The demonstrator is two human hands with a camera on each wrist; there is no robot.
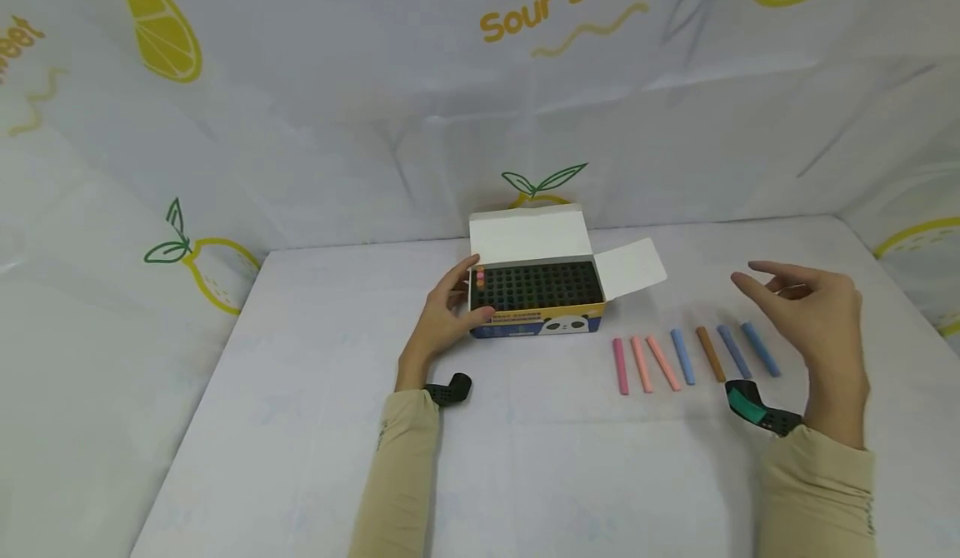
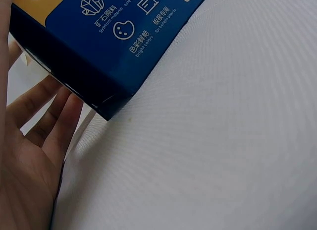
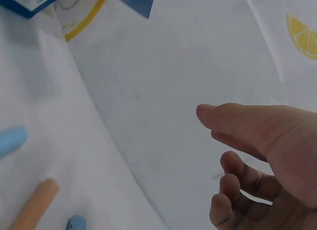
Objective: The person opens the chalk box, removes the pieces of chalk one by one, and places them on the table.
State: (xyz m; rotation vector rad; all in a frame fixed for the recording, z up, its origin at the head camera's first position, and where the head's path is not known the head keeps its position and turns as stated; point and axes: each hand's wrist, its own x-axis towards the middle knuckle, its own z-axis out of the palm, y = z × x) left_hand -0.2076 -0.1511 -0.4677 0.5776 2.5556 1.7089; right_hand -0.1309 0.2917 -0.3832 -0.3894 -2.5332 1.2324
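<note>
In the head view a blue and yellow chalk box (image 1: 510, 329) with a panda print stands with its lid raised. Its dark perforated insert (image 1: 540, 285) shows a few orange and pink chalk ends at the left. My left hand (image 1: 444, 312) grips the box's left end, thumb at the front edge and fingers round the side. Right of the box lies a row of chalk sticks: a magenta one (image 1: 620, 366), two pink (image 1: 663, 363), an orange-brown one (image 1: 710, 354) and three blue (image 1: 761, 349). Over the row's right end hovers my right hand (image 1: 813, 312), fingers loosely bent, holding nothing.
The box's white lid (image 1: 531, 235) stands up at the back, and a side flap (image 1: 628, 268) sticks out to the right. White cloth covers the table (image 1: 525, 458). Behind it hangs a white backdrop (image 1: 337, 150) with lemon prints.
</note>
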